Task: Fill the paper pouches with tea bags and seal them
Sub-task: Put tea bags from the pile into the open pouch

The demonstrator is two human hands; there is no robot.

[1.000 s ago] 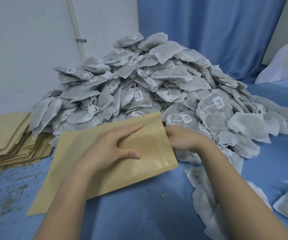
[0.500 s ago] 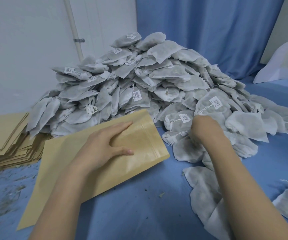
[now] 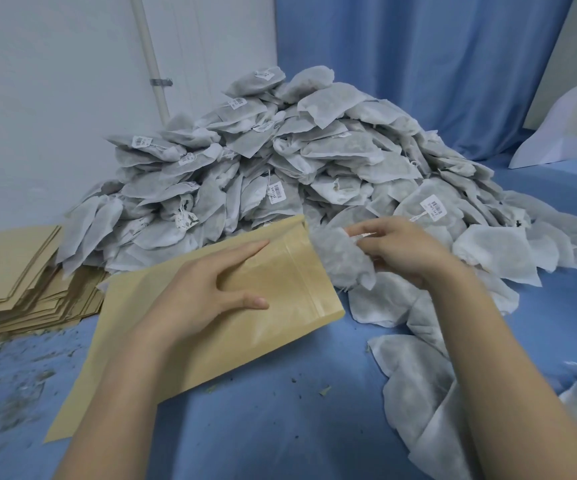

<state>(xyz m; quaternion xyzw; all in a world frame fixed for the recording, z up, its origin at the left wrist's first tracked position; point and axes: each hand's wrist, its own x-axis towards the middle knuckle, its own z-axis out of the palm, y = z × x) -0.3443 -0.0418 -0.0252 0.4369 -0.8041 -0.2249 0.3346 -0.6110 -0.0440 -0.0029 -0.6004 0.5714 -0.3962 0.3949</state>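
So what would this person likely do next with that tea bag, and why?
Probably slide the tea bag leftward into the paper pouch. The right hand grips it right beside the pouch's end, while the left hand rests flat on the pouch, steadying it. Whether that end is open cannot be told.

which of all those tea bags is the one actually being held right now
The tea bag gripped by the right hand, right at the open end of the paper pouch under the left hand. The others lie loose in the pile or on the blue cloth.
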